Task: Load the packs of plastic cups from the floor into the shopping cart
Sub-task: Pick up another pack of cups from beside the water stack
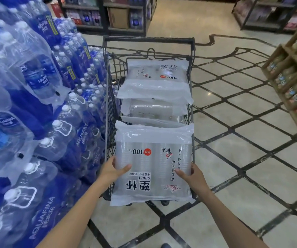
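Both hands, left hand (114, 170) and right hand (191, 173), are gripping a cup pack (153, 163) over the shopping cart (147, 40) near edge; placement step, needing lowering beside loaded packs (155, 79)

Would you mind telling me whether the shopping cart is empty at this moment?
No, the shopping cart already holds a far pack, while both hands grip the near pack at its near end.

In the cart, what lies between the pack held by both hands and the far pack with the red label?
In the head view, another clear cup pack, lying lower in the cart.
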Motion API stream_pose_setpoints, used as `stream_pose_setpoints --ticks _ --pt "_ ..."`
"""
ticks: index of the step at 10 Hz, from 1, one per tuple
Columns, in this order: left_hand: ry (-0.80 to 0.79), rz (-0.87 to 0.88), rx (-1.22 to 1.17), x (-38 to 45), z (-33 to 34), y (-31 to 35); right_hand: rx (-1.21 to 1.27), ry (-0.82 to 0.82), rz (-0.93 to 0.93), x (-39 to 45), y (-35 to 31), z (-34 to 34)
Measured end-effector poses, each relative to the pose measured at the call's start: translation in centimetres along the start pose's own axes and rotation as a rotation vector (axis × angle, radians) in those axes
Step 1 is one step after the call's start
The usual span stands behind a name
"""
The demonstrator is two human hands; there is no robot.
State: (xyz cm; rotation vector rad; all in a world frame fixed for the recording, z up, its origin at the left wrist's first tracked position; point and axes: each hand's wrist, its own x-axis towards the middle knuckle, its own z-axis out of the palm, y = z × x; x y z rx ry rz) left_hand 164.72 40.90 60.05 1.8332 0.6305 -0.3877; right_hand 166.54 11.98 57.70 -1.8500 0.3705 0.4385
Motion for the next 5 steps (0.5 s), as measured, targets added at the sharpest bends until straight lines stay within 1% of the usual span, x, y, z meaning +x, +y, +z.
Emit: stream_pose_setpoints --ticks 1,3,4,5 --pt "-0.006 0.015 0.005 0.1 -0.1 -0.3 0.011 0.007 0.005 -0.1 0.2 0.1" --pt "0.032 0.037 -0.057 0.1 0.2 -0.9 0.058 0.019 -0.017 -0.6 0.3 0.2" --pt "0.021 0.04 -0.094 0.0 -0.2 -1.5 0.077 0.021 -0.029 -0.8 0.3 -0.1" --pt "0.028 0.013 -0.115 -0.5 -0.5 -2.1 0.054 0.033 -0.039 -1.4 0.1 -0.3"
